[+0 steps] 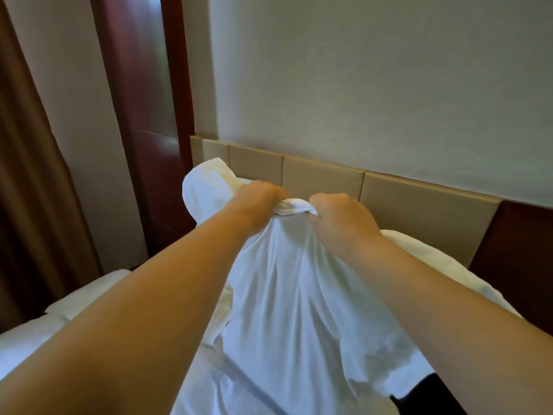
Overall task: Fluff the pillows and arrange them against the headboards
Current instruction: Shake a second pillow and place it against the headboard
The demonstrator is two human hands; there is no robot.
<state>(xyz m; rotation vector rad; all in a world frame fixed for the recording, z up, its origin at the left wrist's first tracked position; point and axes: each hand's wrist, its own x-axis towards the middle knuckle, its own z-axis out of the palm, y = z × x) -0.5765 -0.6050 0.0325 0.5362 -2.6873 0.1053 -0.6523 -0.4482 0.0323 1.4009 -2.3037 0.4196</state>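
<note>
Overhead, the pale wall fills most of the view, with a dark red wooden door frame and a brown curtain to its left. Below the wall runs the beige padded headboard, made of square panels, ending at a dark wooden panel on the right. The bed lies under it, covered in white bedding.

In the middle, a white pillow is held up above the bed, its cover hanging in long folds from the top edge down toward the camera. It is in front of the headboard and apart from it. A second white pillow stands behind it at the left, leaning on the headboard, with a yellowish patch near its top. Another white pillow or fold of bedding lies at the right, below the headboard.

The left hand is closed in a fist on the bunched top edge of the held pillow. The right hand is closed on the same edge, just beside the left, with a twist of cloth between them.
</note>
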